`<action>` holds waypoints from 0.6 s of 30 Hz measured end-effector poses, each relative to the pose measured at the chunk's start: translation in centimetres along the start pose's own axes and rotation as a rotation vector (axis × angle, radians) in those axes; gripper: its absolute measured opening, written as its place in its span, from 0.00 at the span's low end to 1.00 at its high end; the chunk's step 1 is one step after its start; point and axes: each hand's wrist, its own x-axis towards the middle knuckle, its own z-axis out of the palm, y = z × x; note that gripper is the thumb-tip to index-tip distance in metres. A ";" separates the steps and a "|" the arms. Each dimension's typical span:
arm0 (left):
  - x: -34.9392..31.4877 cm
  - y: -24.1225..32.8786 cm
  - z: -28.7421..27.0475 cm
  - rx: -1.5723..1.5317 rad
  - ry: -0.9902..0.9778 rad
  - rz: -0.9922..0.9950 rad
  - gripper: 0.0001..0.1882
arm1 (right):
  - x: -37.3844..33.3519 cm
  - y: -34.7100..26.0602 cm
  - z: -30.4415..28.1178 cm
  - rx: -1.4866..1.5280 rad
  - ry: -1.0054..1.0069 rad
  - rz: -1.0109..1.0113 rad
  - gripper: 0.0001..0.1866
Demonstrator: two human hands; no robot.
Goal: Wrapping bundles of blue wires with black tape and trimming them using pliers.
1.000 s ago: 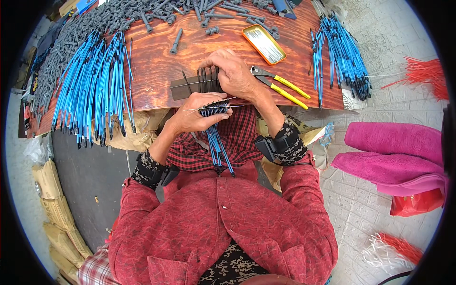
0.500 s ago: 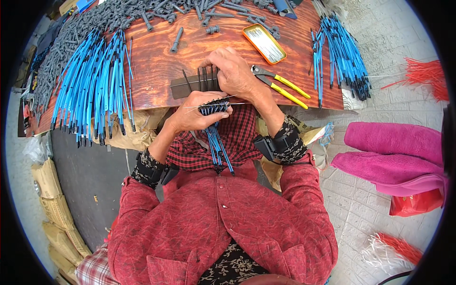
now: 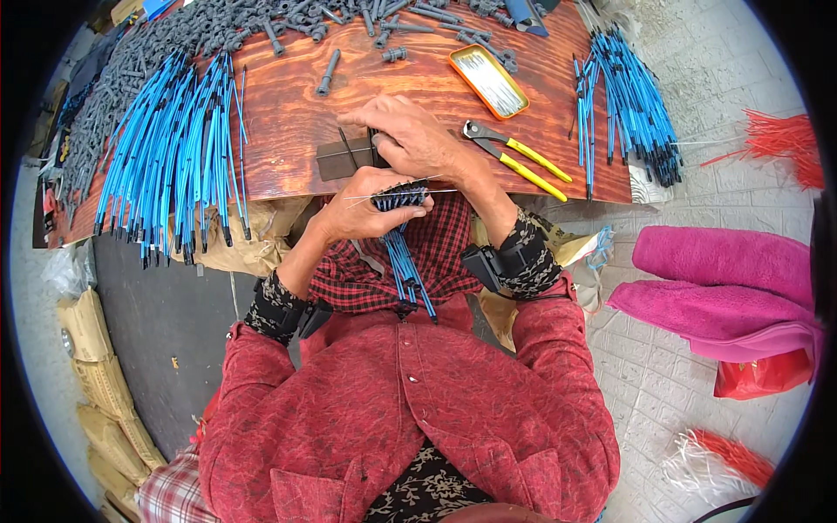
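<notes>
My left hand (image 3: 359, 212) is closed round a bundle of thin blue rods with black ends (image 3: 403, 264), which hang down over my lap. Across the top of the bundle, by my fingers, lie thin metal needles (image 3: 446, 190). Just beyond, my right hand (image 3: 411, 138) curls over a dark block (image 3: 334, 160) on the table's near edge. Its thumb and fingers close about thin black rods standing at the block; the hand mostly hides them. One more black rod (image 3: 349, 148) leans at the block's left, apart from my fingers.
Blue rods (image 3: 174, 157) lie piled at left, with another bunch (image 3: 636, 109) at right. Yellow-handled pincers (image 3: 523, 161) and a tin of needles (image 3: 490, 83) rest on the wooden table (image 3: 279, 122). Grey plastic plugs (image 3: 218, 30) heap at the back.
My right hand has shifted left over the upright black rods, covering most of them. My left hand still holds the blue bundle, nearly in place.
</notes>
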 end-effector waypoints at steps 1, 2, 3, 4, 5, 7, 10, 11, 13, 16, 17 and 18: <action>0.0 0.0 0.0 -0.020 -0.005 -0.020 0.08 | 0.1 0.0 0.0 0.014 -0.028 -0.003 0.26; 0.1 -0.1 0.0 -0.020 -0.004 -0.020 0.08 | 0.2 0.0 0.0 0.013 -0.028 -0.005 0.26; 0.1 -0.2 0.0 -0.024 -0.002 -0.006 0.09 | 0.2 0.0 0.0 -0.007 -0.089 0.054 0.26; 0.1 -0.2 0.1 -0.030 -0.002 0.008 0.09 | 0.2 -0.1 -0.1 -0.028 -0.149 0.114 0.26; 0.0 -0.2 0.1 -0.031 -0.002 0.009 0.09 | 0.2 -0.1 -0.1 -0.028 -0.149 0.114 0.26; -0.1 -0.1 0.0 -0.037 -0.008 -0.033 0.09 | 0.3 -0.1 -0.1 -0.060 -0.164 0.062 0.26; -0.1 -0.3 -0.1 -0.016 -0.004 -0.004 0.09 | 0.4 0.4 0.2 -0.038 -0.107 -0.005 0.25; -0.1 -0.2 -0.1 -0.016 -0.003 -0.005 0.09 | 0.4 0.3 0.1 -0.037 -0.107 -0.006 0.25; 0.0 0.0 -0.1 -0.003 0.020 0.015 0.09 | 0.4 -0.1 -0.4 0.024 -0.171 0.113 0.22; 0.1 0.4 -0.4 0.083 -0.001 0.011 0.08 | 0.3 -0.2 -0.9 0.088 -0.178 0.214 0.20; 0.1 0.6 -0.5 0.082 -0.003 0.011 0.08 | 0.2 -0.2 -1.1 0.088 -0.177 0.216 0.20; 0.1 0.7 -0.5 0.106 0.002 0.023 0.08 | 0.2 -0.3 -1.3 0.089 -0.172 0.224 0.19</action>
